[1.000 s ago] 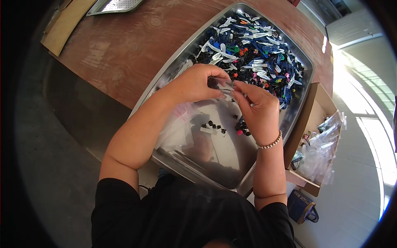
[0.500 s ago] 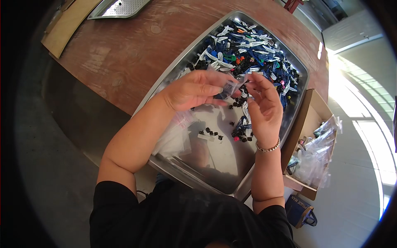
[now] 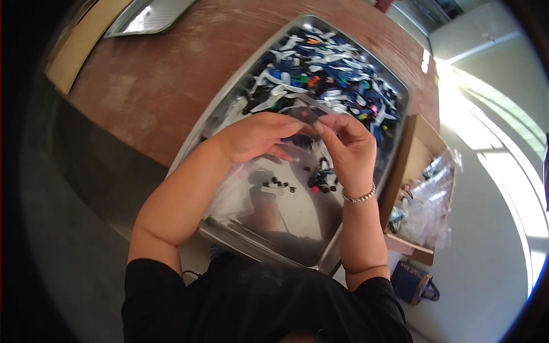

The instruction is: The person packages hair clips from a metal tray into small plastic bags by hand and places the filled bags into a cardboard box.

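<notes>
Above the metal tray (image 3: 197, 150), my left hand (image 3: 257, 137) and my right hand (image 3: 351, 151) meet at a small clear plastic bag (image 3: 311, 107). The fingertips of both hands pinch it, and dark contents show through the film. A beaded bracelet (image 3: 360, 195) circles my right wrist. Beyond the hands lies a heap of small blue, white and black pieces (image 3: 337, 63) with a few bright bits. Below them in the tray are a small cluster of black and white pieces (image 3: 323, 177) and several tiny black parts (image 3: 277, 182) by a pale strip. Clear empty-looking bags (image 3: 231, 197) lie under my left forearm.
A cardboard box (image 3: 413, 150) holding filled clear bags (image 3: 426, 206) stands right of the tray. A perforated metal tray (image 3: 157, 17) lies at the far left of the reddish table (image 3: 166, 80). A dark blue bag (image 3: 409, 280) is low at the right.
My right hand has moved in closer to my left, and its fingers now pinch the bag's upper part. The whole view has shifted slightly, moving the tray leftward in frame.
</notes>
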